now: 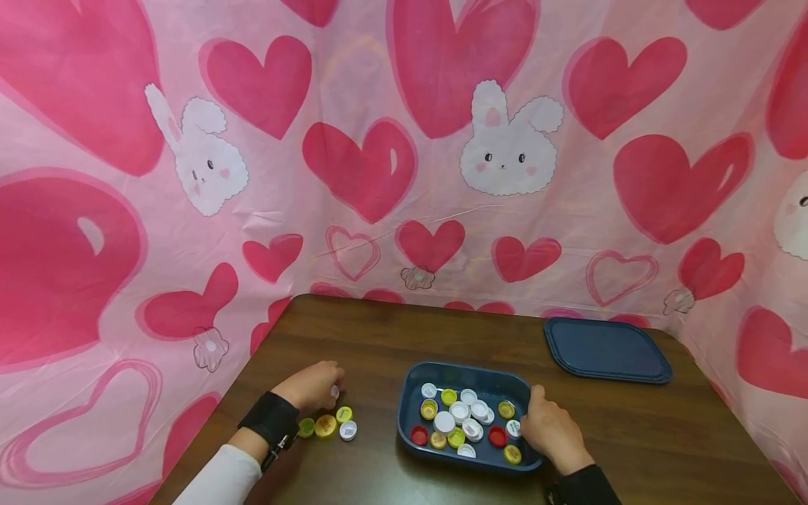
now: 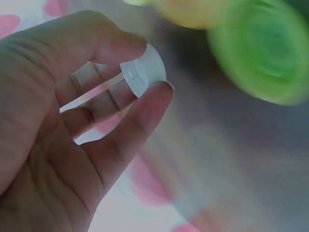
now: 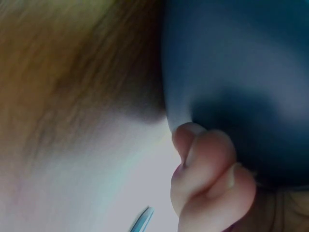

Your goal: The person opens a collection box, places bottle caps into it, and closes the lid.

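Observation:
My left hand [image 1: 311,387] is over the left part of the table, pinching a small white bottle cap [image 2: 145,71] between thumb and fingertip. Close beside it on the table lie a green cap [image 1: 306,427], a larger yellow cap [image 1: 325,426], a smaller yellow cap [image 1: 344,414] and a white cap [image 1: 348,431]. My right hand [image 1: 555,429] grips the right end of a dark blue rectangular container [image 1: 413,382]. Several white, yellow and red caps lie inside it. In the right wrist view, curled fingers [image 3: 212,179] touch the container's outer wall; the thumb is hidden there.
A flat dark blue lid or tray [image 1: 607,349] lies at the back right of the brown wooden table [image 1: 366,330]. A pink curtain [image 1: 442,210] with hearts and rabbits hangs behind and around the table.

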`<act>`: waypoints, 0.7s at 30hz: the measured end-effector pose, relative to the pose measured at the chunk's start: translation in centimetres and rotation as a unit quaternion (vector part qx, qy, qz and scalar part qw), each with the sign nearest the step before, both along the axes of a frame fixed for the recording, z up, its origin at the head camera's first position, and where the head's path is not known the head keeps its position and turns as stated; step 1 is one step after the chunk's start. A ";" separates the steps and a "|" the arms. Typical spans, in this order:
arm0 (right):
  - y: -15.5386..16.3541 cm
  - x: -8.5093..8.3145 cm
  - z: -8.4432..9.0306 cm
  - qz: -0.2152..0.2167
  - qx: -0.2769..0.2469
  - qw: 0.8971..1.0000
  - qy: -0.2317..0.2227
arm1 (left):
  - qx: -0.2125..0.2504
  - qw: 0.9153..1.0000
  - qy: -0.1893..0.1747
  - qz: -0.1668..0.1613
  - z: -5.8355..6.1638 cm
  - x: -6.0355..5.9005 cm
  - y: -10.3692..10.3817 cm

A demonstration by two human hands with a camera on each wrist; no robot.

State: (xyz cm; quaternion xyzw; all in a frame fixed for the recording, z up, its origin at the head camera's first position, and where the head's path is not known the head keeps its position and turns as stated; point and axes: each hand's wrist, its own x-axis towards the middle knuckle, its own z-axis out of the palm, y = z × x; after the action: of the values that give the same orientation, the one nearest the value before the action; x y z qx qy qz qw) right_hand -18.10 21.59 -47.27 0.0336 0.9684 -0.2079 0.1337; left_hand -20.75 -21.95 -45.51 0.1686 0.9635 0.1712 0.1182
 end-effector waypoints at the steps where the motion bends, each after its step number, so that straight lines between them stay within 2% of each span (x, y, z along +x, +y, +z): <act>1: 0.0 0.0 0.0 -0.001 0.000 1.000 0.000 | -0.007 1.000 0.011 -0.013 0.4 -0.2 0.5; 6: -0.1 0.1 -0.1 -0.004 -0.001 1.000 0.001 | -0.052 0.991 0.083 -0.088 2.6 -1.2 4.4; 9: -0.2 0.1 0.0 -0.006 0.000 1.000 0.001 | -0.071 0.985 0.096 -0.126 4.2 -1.5 7.4; 13: -0.2 0.0 0.0 -0.009 0.001 1.000 -0.003 | -0.090 0.977 0.084 -0.173 5.7 -1.4 11.7; 17: -0.2 0.0 0.0 -0.007 0.005 1.000 0.004 | -0.111 0.969 0.074 -0.209 6.1 -1.4 15.0; 21: -0.1 0.1 0.1 -0.005 0.007 1.000 0.011 | -0.131 0.960 0.072 -0.236 5.4 -1.6 17.0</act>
State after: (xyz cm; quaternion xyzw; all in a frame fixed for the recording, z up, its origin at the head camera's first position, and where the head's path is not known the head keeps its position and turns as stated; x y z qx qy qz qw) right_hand -17.99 21.48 -47.18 0.0369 0.9709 -0.2024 0.1222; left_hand -22.37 -4.95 -40.11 0.3857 0.9165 -0.0022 0.1061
